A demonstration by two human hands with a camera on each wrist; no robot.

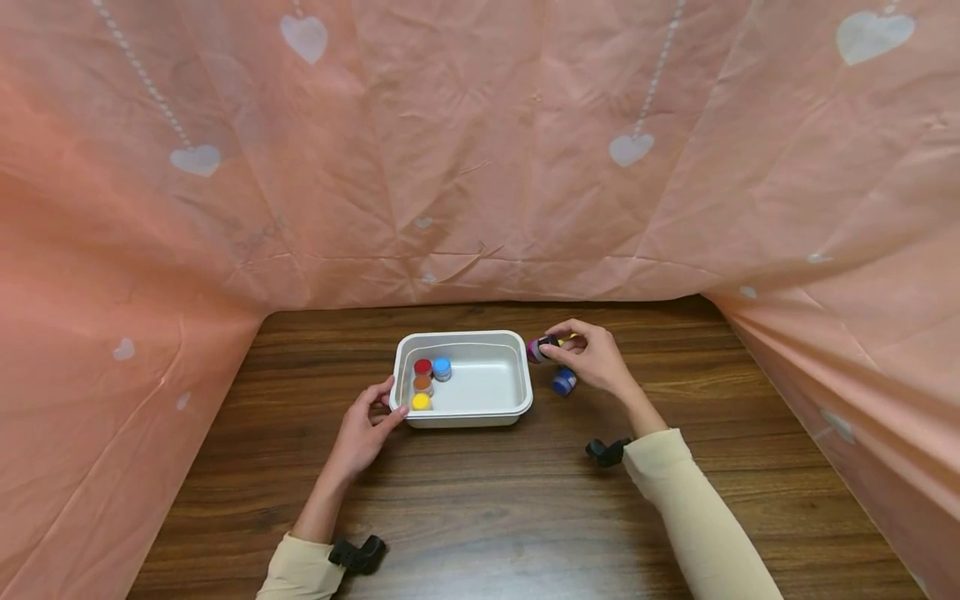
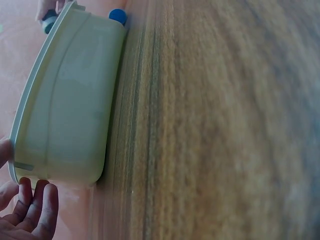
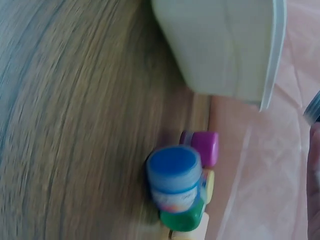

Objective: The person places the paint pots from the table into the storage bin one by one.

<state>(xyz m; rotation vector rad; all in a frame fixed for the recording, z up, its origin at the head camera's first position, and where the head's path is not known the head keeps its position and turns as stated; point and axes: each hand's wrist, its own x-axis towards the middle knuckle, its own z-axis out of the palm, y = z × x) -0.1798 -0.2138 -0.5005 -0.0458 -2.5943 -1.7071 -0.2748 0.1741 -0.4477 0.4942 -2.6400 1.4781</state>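
Note:
My left hand (image 1: 362, 429) (image 2: 35, 212) grips the near left corner of the white tray (image 1: 468, 420) (image 2: 75, 100), thumb at the rim and fingers against the side. Inside the tray's left part stand jars with red (image 1: 423, 367), light blue (image 1: 442, 367), orange-brown (image 1: 423, 384) and yellow (image 1: 422, 402) lids. Just off the tray's right edge, my right hand (image 1: 596, 358) (image 3: 314, 180) pinches a black-lidded jar (image 1: 549, 344) (image 3: 313, 109) between thumb and fingers. A dark blue jar (image 1: 564, 382) (image 3: 174, 175) is on the table below that hand.
Beyond the dark blue jar, the right wrist view has purple (image 3: 206, 147), green (image 3: 183, 219), yellow (image 3: 209, 186) and peach (image 3: 199, 229) lidded jars, partly overlapping. A pink curtain (image 1: 480, 167) with hearts surrounds the back and sides of the wooden table (image 1: 480, 500).

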